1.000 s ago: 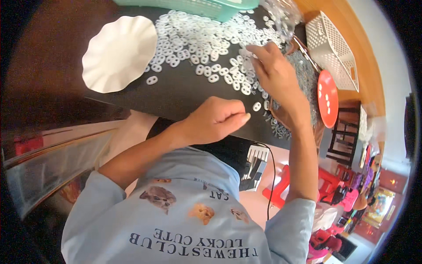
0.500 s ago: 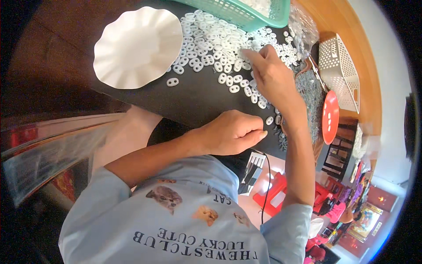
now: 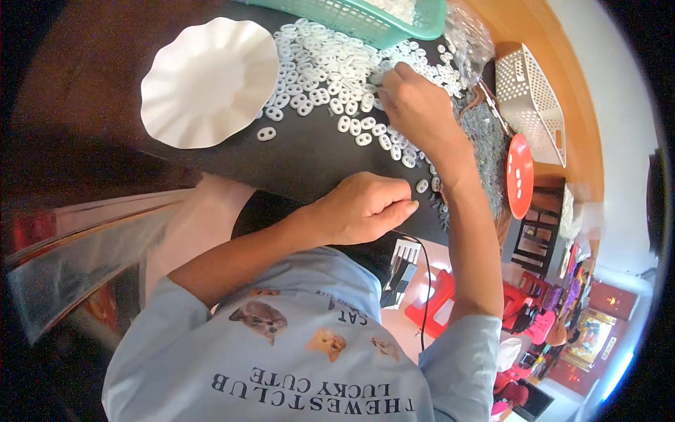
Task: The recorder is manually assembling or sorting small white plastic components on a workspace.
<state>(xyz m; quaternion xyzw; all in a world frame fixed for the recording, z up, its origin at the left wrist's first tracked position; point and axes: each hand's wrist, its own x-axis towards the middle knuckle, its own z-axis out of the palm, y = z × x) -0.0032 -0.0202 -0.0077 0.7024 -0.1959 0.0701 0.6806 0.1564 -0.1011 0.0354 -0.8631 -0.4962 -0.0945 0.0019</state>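
Note:
Many small white oval pieces with two holes [image 3: 327,60] lie heaped on the dark table [image 3: 295,158]. At the right side of this heap is my right hand [image 3: 420,109], back up, its fingers curled down among the pieces. Its fingertips are hidden, so what they pinch does not show. Close to the table's near edge, my left hand [image 3: 367,207] is closed, thumb pressed against the bent index finger. Whatever lies inside it is hidden. Several loose white pieces lie between the two hands, and a single one [image 3: 266,133] sits apart on the left.
A white wavy-rimmed plate [image 3: 211,81] stands at the left of the heap. Behind it is a green basket [image 3: 397,29]. To the right are a clear plastic bag [image 3: 467,42], grey stringy material [image 3: 485,137], a red dish [image 3: 519,193] and a white perforated basket [image 3: 534,102].
My right hand's extended finger has curled in, and the hand now bends down at the heap. My left hand stays closed near the table edge. The whole view has shifted slightly.

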